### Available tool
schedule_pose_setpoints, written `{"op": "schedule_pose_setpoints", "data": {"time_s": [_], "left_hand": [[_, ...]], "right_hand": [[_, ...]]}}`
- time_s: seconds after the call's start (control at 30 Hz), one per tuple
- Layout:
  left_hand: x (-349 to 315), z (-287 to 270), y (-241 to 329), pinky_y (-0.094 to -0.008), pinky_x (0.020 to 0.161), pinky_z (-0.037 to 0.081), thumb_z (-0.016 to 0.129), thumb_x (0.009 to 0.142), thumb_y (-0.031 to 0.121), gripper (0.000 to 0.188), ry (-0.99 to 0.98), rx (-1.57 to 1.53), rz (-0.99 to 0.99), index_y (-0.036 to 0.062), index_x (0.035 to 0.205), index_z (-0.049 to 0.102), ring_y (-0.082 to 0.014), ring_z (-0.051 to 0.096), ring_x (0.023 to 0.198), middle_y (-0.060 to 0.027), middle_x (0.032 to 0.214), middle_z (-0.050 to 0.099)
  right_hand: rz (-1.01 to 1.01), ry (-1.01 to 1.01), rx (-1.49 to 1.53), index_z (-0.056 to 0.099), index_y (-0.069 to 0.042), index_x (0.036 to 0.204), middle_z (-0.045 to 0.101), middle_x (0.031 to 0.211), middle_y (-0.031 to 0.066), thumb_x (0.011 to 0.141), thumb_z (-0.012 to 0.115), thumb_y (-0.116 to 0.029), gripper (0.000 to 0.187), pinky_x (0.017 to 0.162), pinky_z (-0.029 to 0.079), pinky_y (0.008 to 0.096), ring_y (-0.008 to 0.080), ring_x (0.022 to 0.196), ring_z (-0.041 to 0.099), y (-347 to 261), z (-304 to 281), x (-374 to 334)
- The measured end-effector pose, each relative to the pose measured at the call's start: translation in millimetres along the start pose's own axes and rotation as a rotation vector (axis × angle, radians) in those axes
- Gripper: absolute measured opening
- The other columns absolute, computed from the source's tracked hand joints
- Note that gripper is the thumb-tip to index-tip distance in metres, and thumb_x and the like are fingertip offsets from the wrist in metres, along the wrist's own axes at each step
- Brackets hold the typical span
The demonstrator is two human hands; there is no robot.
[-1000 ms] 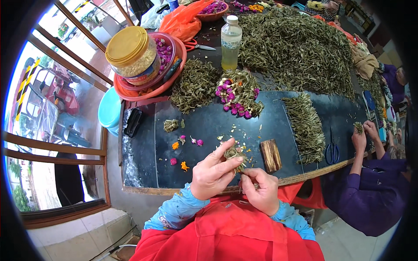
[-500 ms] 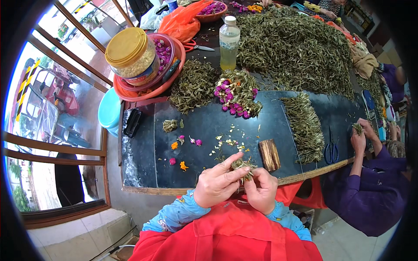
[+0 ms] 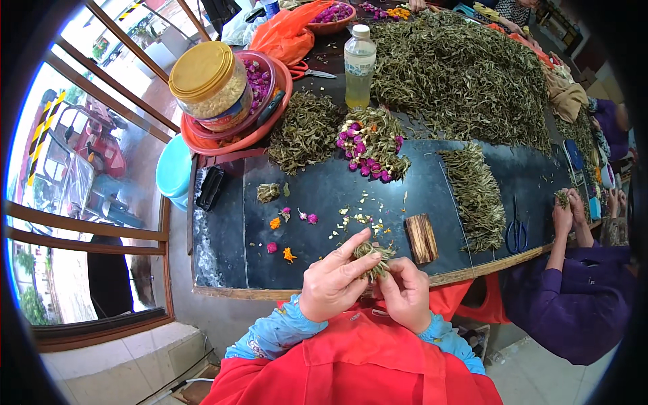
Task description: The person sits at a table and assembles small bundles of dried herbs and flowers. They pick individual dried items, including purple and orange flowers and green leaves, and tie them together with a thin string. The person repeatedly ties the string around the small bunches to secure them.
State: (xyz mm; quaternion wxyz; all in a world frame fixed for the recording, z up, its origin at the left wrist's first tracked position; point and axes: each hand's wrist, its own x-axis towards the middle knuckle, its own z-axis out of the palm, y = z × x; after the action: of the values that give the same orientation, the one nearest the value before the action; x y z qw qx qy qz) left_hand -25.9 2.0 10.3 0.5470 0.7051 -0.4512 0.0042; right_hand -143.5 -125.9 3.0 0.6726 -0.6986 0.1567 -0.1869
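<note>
A small bundle of dried green leaves (image 3: 371, 260) is pinched between my two hands above the table's front edge. My left hand (image 3: 335, 277) steadies it from the left, index finger stretched along its far side and thumb against it. My right hand (image 3: 407, 290) grips its lower right side with thumb and bent fingers. Just beyond lie pale petal bits (image 3: 361, 218) and, to the right, a short wooden block (image 3: 421, 239). Left of my hands are orange flowers (image 3: 289, 255), purple buds (image 3: 272, 248) and a small tied leaf bundle (image 3: 268, 192).
A row of leaves (image 3: 476, 199) and blue scissors (image 3: 517, 233) lie at right. Farther back are a flower-decked leaf heap (image 3: 368, 145), a bottle (image 3: 359, 67), a large leaf pile (image 3: 459, 81) and a basin (image 3: 283, 108) bearing a jar. At right, a co-worker's hands (image 3: 567, 209) hold leaves.
The leaf bundle in my hands has turned slightly and shows more of its rounded top. My left index finger has shifted up and left. The whole view has moved a little.
</note>
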Motion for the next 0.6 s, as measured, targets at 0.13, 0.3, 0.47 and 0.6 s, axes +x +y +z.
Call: {"op": "schedule_pose_setpoints", "data": {"time_s": [0.13,0.3,0.47,0.6], "left_hand": [[0.3,-0.8,3.4,-0.0302,0.077,0.060,0.071,0.072,-0.009,0.042,-0.025,-0.059,0.013,0.0074,0.110,0.073,-0.0271,0.073,0.097,-0.0231,0.129,0.063],[-0.8,0.9,3.6,-0.0311,0.075,0.062,0.072,0.072,-0.005,0.039,-0.013,-0.110,0.021,0.0097,0.108,0.074,-0.0268,0.074,0.095,-0.0205,0.129,0.064],[-1.6,1.5,7.4,-0.0317,0.076,0.062,0.071,0.071,-0.008,0.042,-0.043,-0.130,0.059,0.0088,0.109,0.074,-0.0284,0.073,0.096,-0.0228,0.130,0.062],[-3.1,2.9,10.6,-0.0321,0.073,0.062,0.071,0.070,-0.006,0.043,-0.072,-0.105,0.052,0.0111,0.109,0.074,-0.0269,0.074,0.092,-0.0210,0.129,0.063]], "right_hand": [[0.000,-0.060,0.088,0.055,0.001,0.098,0.067,0.076,0.0066,0.098,0.055,-0.001,0.002,0.054,0.052,0.0240,0.0086,0.062,0.065,7.6,-3.6,-4.9],[0.009,-0.034,0.134,0.057,0.002,0.096,0.067,0.072,0.0049,0.096,0.058,-0.001,0.004,0.050,0.049,0.0241,0.0079,0.058,0.064,3.6,-0.4,-6.2],[-0.170,-0.044,-0.016,0.058,0.002,0.094,0.067,0.071,0.0050,0.094,0.061,-0.003,0.006,0.049,0.048,0.0240,0.0091,0.054,0.063,10.9,-8.8,-9.9],[-0.199,-0.001,-0.076,0.060,0.002,0.095,0.067,0.072,0.0051,0.093,0.062,-0.003,0.006,0.050,0.047,0.0232,0.0073,0.058,0.063,8.7,-9.9,-13.9]]}}
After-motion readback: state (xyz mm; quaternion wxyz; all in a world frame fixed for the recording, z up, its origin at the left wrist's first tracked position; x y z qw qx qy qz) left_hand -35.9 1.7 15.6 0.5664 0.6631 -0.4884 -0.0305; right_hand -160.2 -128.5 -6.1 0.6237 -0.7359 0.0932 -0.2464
